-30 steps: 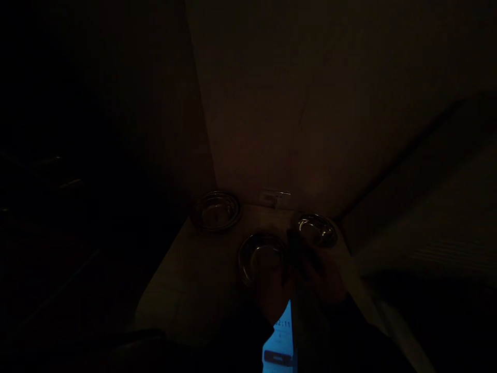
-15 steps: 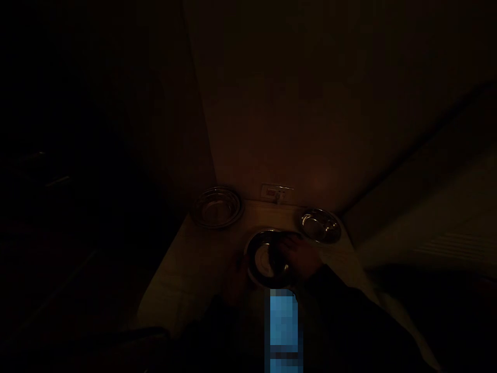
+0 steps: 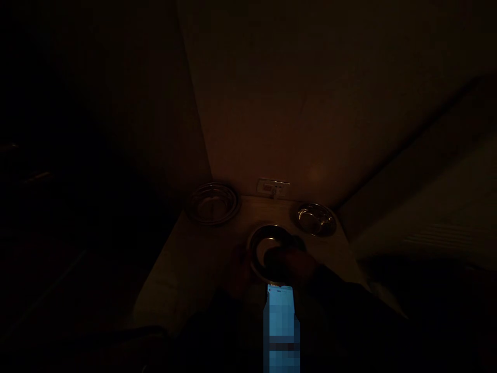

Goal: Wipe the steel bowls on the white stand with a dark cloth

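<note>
The room is very dark. A shiny metal bowl (image 3: 261, 243) sits in the middle of a small pale table (image 3: 194, 269). My right hand (image 3: 295, 261) lies over the bowl's right side and inside; its fingers are too dark to read. My left hand (image 3: 239, 264) rests against the bowl's left rim, its fingers only faintly visible. A lit blue phone screen (image 3: 280, 326) glows just below the bowl, between my dark sleeves.
Two more metal bowls stand on the table: a wide one (image 3: 212, 203) at the back left and a smaller one (image 3: 315, 218) at the back right. A wall socket (image 3: 274, 186) sits on the wall behind. A bed edge (image 3: 427, 228) runs along the right.
My right hand has moved from above the bowl's right rim down into it. The view has shifted slightly, and the phone screen now shows lower and upright.
</note>
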A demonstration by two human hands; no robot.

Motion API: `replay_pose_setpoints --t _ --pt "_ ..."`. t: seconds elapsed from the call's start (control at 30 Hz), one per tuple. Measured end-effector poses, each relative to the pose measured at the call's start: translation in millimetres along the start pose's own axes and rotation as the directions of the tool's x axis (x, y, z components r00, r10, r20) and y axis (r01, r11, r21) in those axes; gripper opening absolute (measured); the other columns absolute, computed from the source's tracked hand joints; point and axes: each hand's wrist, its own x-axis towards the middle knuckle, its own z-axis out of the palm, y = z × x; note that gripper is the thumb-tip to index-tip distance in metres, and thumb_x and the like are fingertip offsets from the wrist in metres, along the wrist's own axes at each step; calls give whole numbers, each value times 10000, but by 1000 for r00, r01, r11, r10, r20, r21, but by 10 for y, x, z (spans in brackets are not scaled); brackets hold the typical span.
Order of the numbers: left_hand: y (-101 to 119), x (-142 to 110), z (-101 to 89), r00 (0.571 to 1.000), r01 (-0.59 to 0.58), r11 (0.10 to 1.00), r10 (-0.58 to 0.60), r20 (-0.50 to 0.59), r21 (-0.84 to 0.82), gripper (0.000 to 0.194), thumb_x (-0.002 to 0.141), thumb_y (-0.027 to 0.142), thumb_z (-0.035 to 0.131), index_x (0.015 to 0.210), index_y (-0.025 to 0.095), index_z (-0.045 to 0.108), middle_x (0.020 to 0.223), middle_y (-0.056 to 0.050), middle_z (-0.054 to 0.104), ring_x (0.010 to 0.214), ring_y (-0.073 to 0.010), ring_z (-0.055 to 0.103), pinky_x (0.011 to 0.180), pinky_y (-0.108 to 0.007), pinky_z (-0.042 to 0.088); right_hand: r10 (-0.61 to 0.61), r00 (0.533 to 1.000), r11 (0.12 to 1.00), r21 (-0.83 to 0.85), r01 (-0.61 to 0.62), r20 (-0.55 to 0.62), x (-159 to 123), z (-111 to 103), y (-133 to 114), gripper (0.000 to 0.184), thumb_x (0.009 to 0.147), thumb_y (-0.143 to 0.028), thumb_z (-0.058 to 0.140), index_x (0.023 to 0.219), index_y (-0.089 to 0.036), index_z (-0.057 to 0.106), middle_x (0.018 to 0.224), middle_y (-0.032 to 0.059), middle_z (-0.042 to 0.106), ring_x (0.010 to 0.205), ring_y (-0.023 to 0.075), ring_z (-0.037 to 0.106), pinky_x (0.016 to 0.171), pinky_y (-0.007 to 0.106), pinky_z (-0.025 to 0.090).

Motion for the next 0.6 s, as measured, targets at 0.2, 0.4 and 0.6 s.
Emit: replay_pose_setpoints --t 0.2,0.4,0.6 --pt "-16 50 19 999 -36 999 36 -6 15 327 754 307 522 1036 142 536 971 -118 632 883 -224 603 769 -345 464 160 960 972 -132 -194 -232 402 16 2 371 764 -104 481 1133 -128 514 1161 160 513 1051 243 493 857 361 403" --pt "-23 12 29 999 -12 999 10 -44 -32 342 755 390 514 976 133 554 958 -126 639 841 -230 618 689 -340 493 -75 993 997 -13 77 93 250 49 131 298 722 -116 549 1006 -196 592 1046 78 586 986 197 546 856 289 394" --pt "-97 11 69 999 26 995 -28 -17 -100 382 756 361 545 1090 175 538 1050 -115 626 922 -235 607 716 -335 513 226 881 965 -28 -260 -415 372 -135 94 384 775 -113 448 1156 -132 496 1100 147 529 971 224 523 827 324 405"
